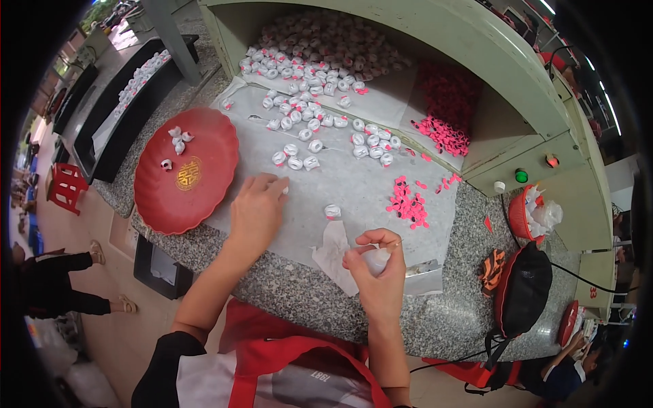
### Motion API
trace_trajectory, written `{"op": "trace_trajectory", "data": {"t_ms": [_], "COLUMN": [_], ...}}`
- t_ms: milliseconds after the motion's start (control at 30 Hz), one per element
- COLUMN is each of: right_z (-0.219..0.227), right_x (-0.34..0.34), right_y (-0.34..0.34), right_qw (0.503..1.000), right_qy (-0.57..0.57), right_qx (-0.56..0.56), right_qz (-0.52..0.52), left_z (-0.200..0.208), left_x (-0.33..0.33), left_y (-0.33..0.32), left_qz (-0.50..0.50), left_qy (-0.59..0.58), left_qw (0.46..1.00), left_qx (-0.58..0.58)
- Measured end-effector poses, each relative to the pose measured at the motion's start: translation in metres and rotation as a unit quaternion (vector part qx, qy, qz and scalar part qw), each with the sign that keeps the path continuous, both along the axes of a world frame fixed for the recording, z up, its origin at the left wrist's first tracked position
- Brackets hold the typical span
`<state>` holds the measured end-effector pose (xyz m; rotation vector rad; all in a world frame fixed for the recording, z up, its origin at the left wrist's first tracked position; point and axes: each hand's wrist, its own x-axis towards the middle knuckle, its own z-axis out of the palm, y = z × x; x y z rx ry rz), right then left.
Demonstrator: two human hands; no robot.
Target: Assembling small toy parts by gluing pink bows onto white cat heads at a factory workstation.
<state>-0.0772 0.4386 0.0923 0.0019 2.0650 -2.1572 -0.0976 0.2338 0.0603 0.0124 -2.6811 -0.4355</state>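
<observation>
My right hand (381, 275) is closed round a white rounded object (375, 260) near the table's front edge; its kind is partly hidden by my fingers. Beside it lies a crumpled piece of white paper or cloth (334, 250). Farther left, my left hand (257, 211) is closed over the sheet, a small white piece (285, 190) just showing at its fingertips. One small white rounded piece with pink on it (332, 211) sits between the hands. Several similar white pieces (299, 156) are spread farther back, and a cluster of small flat pink parts (408, 204) lies to the right.
A red scalloped tray (153, 197) with a few white pieces stands at left. Behind the sheet, a green shelf (503, 81) holds heaps of white pieces and pink parts (442, 134). At right are a red basket (519, 214) and a black bag (527, 289). Another person sits at lower right.
</observation>
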Motion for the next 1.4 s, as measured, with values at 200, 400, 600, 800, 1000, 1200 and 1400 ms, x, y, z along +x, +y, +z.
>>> {"op": "trace_trajectory", "data": {"t_ms": [200, 400, 600, 800, 1000, 1200, 1400], "right_z": [0.004, 0.027, 0.026, 0.025, 0.019, 0.014, 0.029], "right_x": [0.008, 0.009, 0.023, 0.017, 0.016, 0.017, 0.023], "right_y": [0.032, 0.049, 0.055, 0.042, 0.02, 0.037, 0.039], "right_qw": [0.997, 0.983, 0.972, 0.957, 0.965, 0.951, 0.883], "right_qy": [0.047, 0.043, 0.085, 0.15, 0.078, 0.117, 0.3], "right_qx": [-0.038, -0.112, -0.048, -0.041, -0.116, -0.068, 0.29], "right_qz": [-0.041, -0.136, -0.214, -0.245, -0.222, -0.277, -0.215], "left_z": [0.04, 0.051, 0.034, 0.041, 0.033, 0.045, 0.008], "left_x": [0.002, 0.003, 0.012, 0.006, 0.009, 0.022, 0.007], "left_y": [0.048, 0.089, 0.093, 0.09, 0.079, 0.044, -0.026], "left_qz": [-0.185, -0.171, -0.192, -0.008, -0.105, -0.055, 0.094], "left_qy": [-0.264, -0.363, -0.295, -0.349, -0.263, -0.041, 0.191], "left_qw": [0.674, 0.31, 0.313, 0.26, 0.186, 0.862, 0.951], "left_qx": [0.664, 0.862, 0.882, 0.9, 0.941, 0.503, 0.223]}}
